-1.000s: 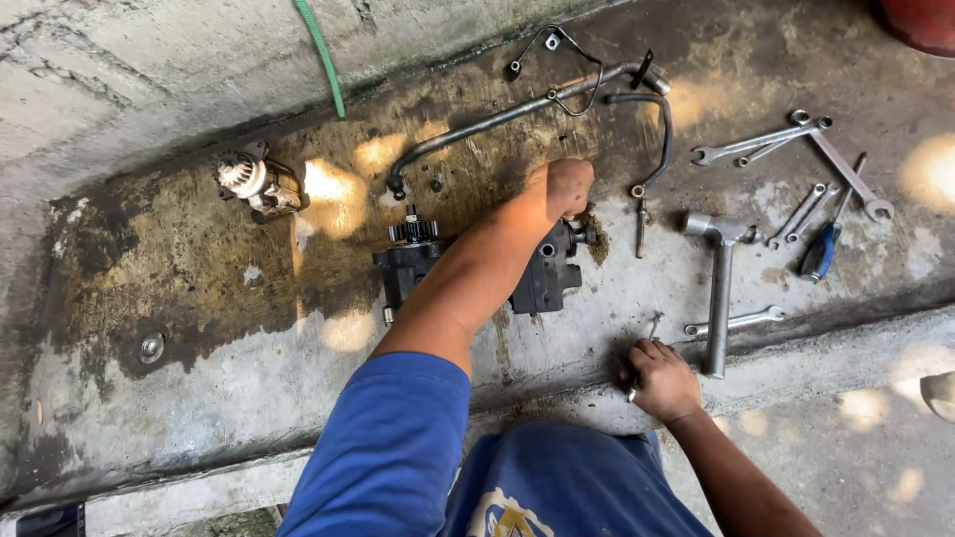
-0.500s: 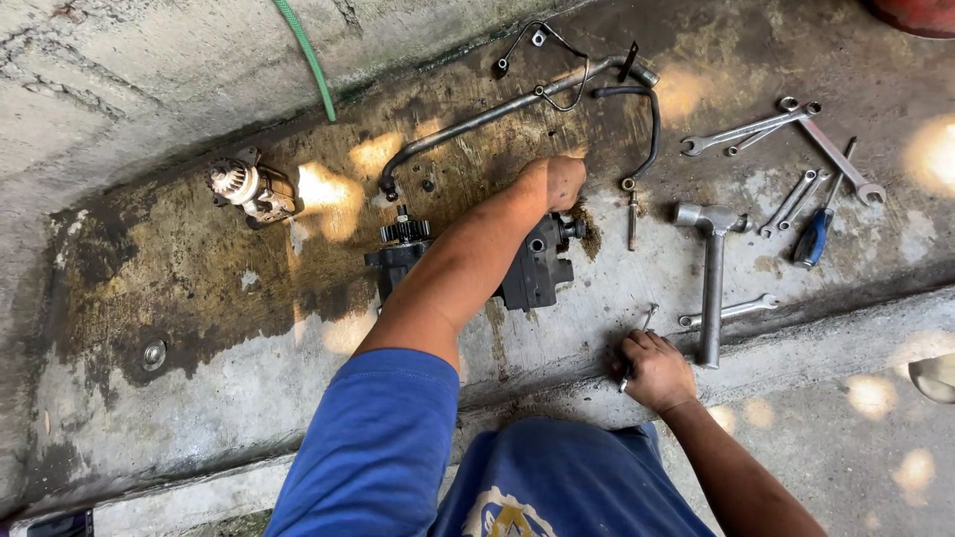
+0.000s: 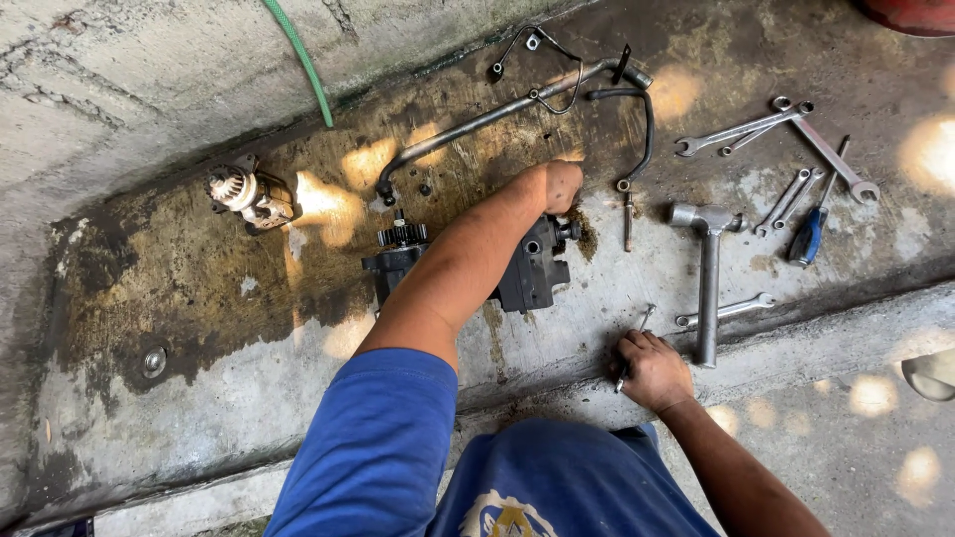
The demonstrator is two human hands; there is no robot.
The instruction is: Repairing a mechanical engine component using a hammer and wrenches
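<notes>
Oil-stained concrete ledge [image 3: 199, 418] outdoors, parts and tools spread across it.

Nearest me, I see my right hand [image 3: 652, 370] resting on the ledge edge, fingers curled narrow around a thin metal tool [image 3: 637, 338] whose tip pokes out just past the knuckles. Just right of that grip lies a steel hammer [image 3: 706, 278], with a small spanner [image 3: 726, 310] crossing beside its handle. Further out, my left hand [image 3: 557, 187] is closed into a fist, pressing on the far side of the black pump block [image 3: 527, 273]; I cannot tell whether it holds anything. A gear [image 3: 403, 235] sits on the block's left end. Beyond the fist runs a long bent pipe [image 3: 477, 124]. Far right of it lie more spanners [image 3: 786, 129] and a blue-handled screwdriver [image 3: 808, 234].
</notes>
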